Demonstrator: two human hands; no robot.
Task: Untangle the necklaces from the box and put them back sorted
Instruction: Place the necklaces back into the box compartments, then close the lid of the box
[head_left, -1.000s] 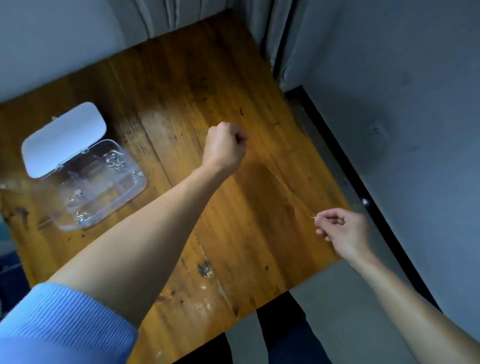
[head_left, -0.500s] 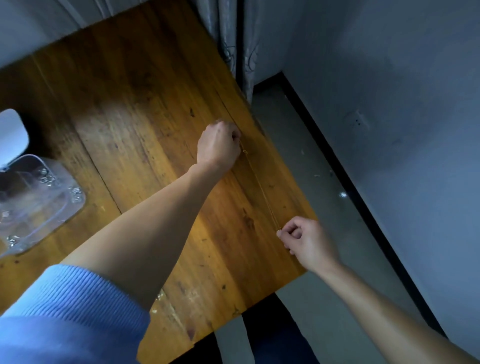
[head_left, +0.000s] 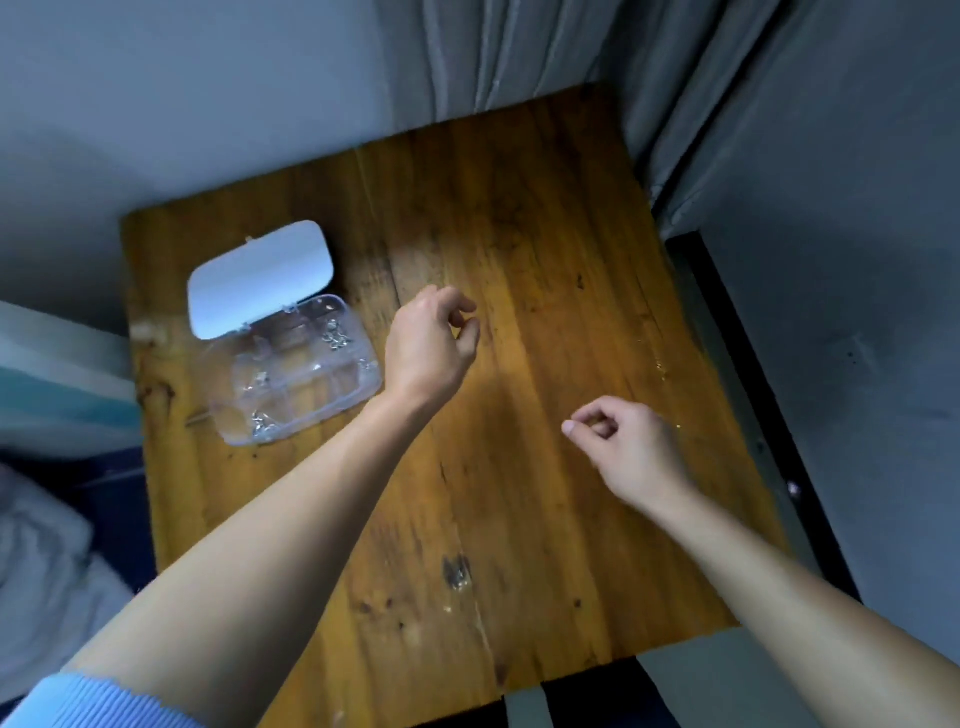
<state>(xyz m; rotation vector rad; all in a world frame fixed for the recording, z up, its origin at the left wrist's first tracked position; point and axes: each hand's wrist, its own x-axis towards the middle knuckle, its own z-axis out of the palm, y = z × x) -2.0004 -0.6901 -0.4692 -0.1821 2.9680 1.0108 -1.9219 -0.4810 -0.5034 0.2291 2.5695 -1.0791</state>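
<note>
A clear plastic compartment box (head_left: 332, 402) stands open on the left of the wooden table (head_left: 519, 519), its white lid (head_left: 260, 275) tipped back. Small silver necklace bundles (head_left: 336, 338) lie in a few compartments. A thin gold necklace (head_left: 661, 367) shows only as faint glints along the table's right edge. My left hand (head_left: 428, 351) hovers just right of the box, fingers loosely curled, with nothing visible in it. Over the right half of the table, my right hand (head_left: 626, 444) is loosely curled and appears empty, left of the gold necklace.
A grey curtain (head_left: 519, 52) hangs behind the table and a grey wall (head_left: 857, 260) stands to the right, across a narrow floor gap. Bedding (head_left: 41, 545) lies at the lower left. A dark stain (head_left: 457, 571) marks the tabletop near the front.
Earlier both hands held the gold necklace stretched taut near the right edge. Now both have let go and moved left; the necklace lies by that edge. The view has swung back over the box.
</note>
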